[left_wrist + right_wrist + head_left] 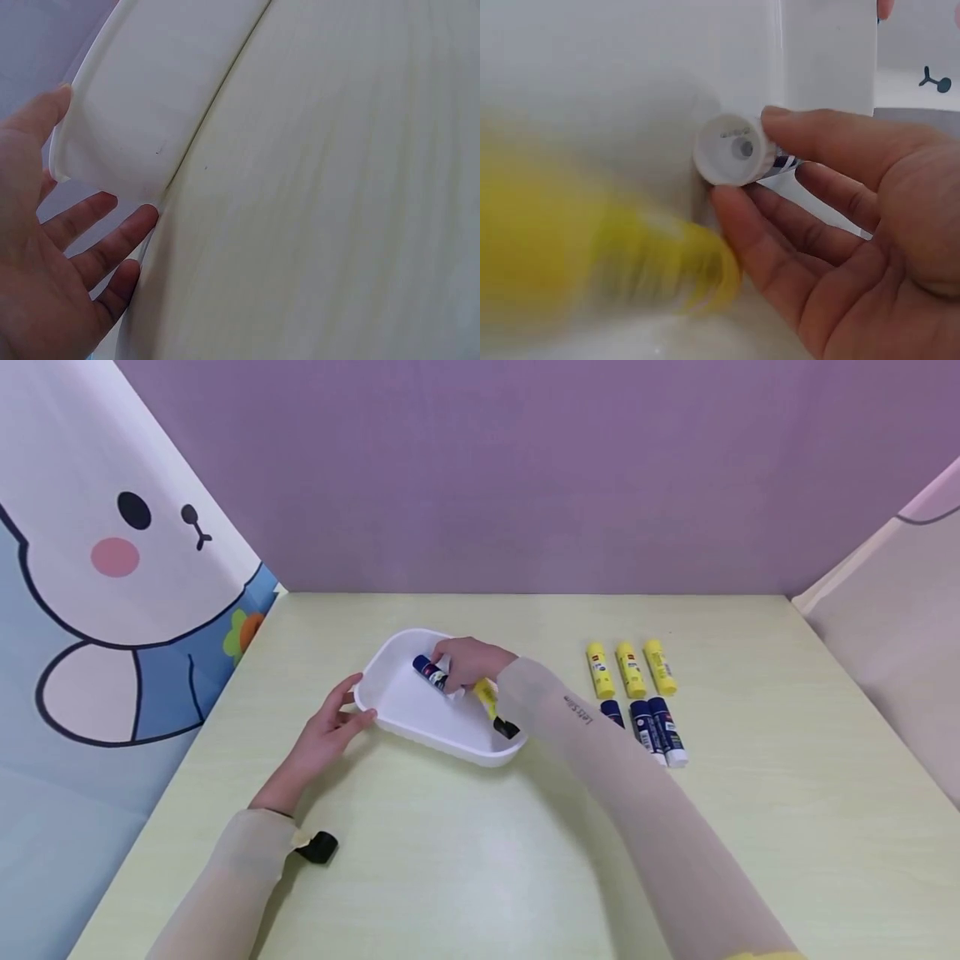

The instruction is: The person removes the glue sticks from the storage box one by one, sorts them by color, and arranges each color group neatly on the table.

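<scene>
A white plastic tray (408, 718) stands on the table, left of the middle. My left hand (330, 727) touches its left end, thumb at the near wall; in the left wrist view the other fingers (105, 262) are spread loosely below the rim. Inside the tray my right hand (472, 662) pinches a dark blue glue stick (429, 671) by its white end (731, 150), between thumb and fingertips. Beside that hand is a yellow glue stick (486, 695), blurred in the right wrist view, partly hidden by the hand and sleeve.
On the right are three yellow glue sticks (631, 670) in a row. Nearer lie three blue glue sticks (667, 731), partly behind the right sleeve (600, 760). A purple panel (525, 477) borders the table's back; a cartoon-printed cloth (90, 610) hangs left.
</scene>
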`<control>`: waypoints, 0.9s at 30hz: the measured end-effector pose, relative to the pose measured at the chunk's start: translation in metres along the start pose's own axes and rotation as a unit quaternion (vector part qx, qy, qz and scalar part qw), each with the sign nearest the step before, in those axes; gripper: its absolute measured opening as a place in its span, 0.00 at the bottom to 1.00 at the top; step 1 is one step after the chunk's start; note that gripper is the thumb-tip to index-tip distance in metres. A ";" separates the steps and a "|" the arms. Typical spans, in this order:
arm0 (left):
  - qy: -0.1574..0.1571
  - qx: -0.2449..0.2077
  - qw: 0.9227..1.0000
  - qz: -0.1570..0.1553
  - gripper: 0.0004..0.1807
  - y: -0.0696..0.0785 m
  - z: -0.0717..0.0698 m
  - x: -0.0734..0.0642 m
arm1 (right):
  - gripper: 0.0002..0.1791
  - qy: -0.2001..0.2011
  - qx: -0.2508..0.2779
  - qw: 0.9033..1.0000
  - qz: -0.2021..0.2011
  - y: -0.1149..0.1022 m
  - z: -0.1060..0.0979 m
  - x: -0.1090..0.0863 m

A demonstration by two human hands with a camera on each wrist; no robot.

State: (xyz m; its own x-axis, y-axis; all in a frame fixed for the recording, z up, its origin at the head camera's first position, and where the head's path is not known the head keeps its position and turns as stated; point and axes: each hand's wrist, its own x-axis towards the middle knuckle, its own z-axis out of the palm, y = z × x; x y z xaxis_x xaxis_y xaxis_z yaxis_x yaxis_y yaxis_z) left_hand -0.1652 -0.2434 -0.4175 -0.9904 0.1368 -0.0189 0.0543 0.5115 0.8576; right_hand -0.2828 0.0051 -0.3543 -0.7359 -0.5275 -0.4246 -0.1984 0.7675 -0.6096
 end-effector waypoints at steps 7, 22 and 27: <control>0.000 -0.001 1.000 -0.004 0.38 -0.003 0.000 0.001 | 0.31 -0.005 -0.011 1.000 -0.019 0.007 0.002 0.001; -0.001 0.004 1.000 -0.005 0.38 -0.003 0.001 0.002 | 0.32 0.023 -0.009 0.999 -0.038 0.013 0.004 0.006; 0.000 0.003 1.000 -0.002 0.38 -0.003 0.001 0.003 | 0.31 0.032 0.003 0.999 -0.041 0.011 0.000 0.005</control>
State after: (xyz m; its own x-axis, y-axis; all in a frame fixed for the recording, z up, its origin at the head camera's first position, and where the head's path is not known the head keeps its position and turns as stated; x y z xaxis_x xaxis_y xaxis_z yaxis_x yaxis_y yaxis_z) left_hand -0.1683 -0.2435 -0.4212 -0.9906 0.1346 -0.0234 0.0500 0.5167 0.8547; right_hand -0.2882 0.0107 -0.3630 -0.7576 -0.5641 -0.3284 -0.2560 0.7196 -0.6455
